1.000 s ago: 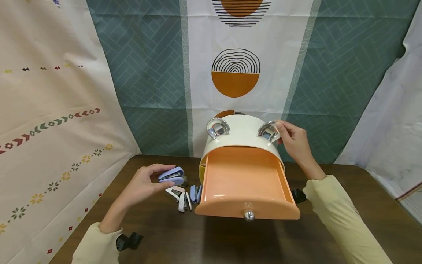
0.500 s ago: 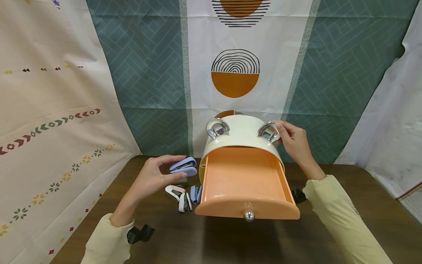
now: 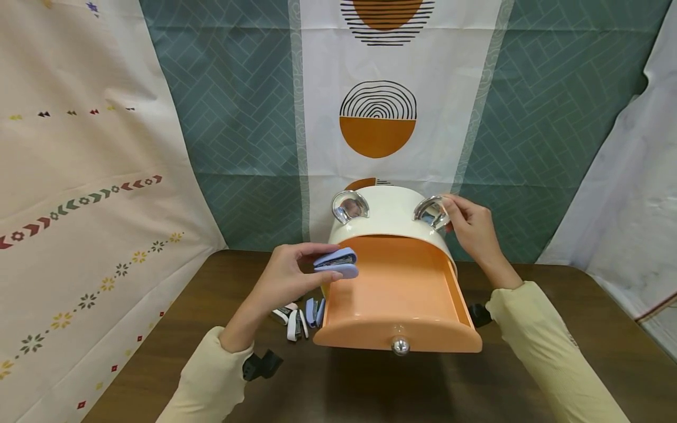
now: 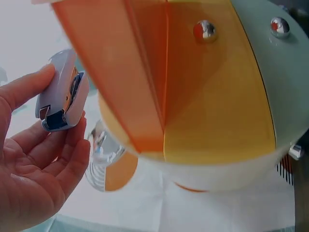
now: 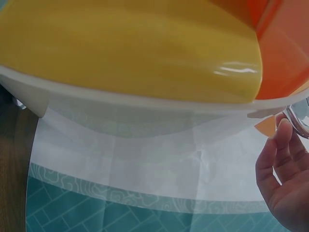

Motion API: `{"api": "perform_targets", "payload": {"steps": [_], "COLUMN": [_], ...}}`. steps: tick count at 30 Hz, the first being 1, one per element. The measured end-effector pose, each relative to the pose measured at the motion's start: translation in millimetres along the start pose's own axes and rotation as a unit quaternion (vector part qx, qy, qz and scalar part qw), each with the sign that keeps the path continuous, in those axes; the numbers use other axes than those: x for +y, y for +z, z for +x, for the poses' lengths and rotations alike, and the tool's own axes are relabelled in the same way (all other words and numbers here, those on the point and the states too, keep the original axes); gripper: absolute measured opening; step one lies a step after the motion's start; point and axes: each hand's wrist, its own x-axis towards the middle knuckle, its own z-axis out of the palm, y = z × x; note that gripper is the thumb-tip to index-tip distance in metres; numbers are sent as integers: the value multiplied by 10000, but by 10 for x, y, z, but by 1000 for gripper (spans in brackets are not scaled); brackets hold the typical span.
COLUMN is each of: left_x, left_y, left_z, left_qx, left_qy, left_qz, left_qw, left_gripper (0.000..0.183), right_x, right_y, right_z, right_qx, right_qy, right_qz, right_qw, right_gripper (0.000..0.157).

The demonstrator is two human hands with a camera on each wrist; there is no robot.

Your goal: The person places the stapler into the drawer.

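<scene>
Between thumb and fingers, my left hand pinches a small lavender stapler, raised over the left side of a pulled-out orange drawer. The left wrist view shows the same stapler tilted, its metal end facing the camera. That drawer belongs to a rounded white cabinet with two shiny silver ears on top. My right hand grips the cabinet's right silver ear. In the right wrist view, fingertips of the right hand meet the ear's edge. The drawer's visible floor is bare.
Left of the drawer on the brown table lie another lavender stapler, a white stapler and a pinkish-white one, partly covered by my left hand. Below the orange drawer sits a yellow drawer. Cloth hangs behind.
My left hand has carried the lavender stapler right and slightly up, from beside the cabinet to over the orange drawer. The right hand has stayed on the ear.
</scene>
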Motion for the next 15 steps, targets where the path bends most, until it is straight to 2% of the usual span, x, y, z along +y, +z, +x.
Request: {"api": "perform_targets", "payload": {"steps": [6, 15], "left_x": [26, 24], "left_y": [186, 387], "left_z": [87, 204], "left_qx": [-58, -32], "left_qy": [152, 495], "left_qz": [176, 1090], "left_qw": [9997, 9928], "left_gripper": [39, 38], "right_x": [3, 20], "right_y": [-2, -2], "right_z": [-3, -1], "right_qx": [-14, 4], "right_qy": [6, 7], "right_qz": [-30, -85], "right_qw": [10000, 10000], "right_gripper": [25, 25]}}
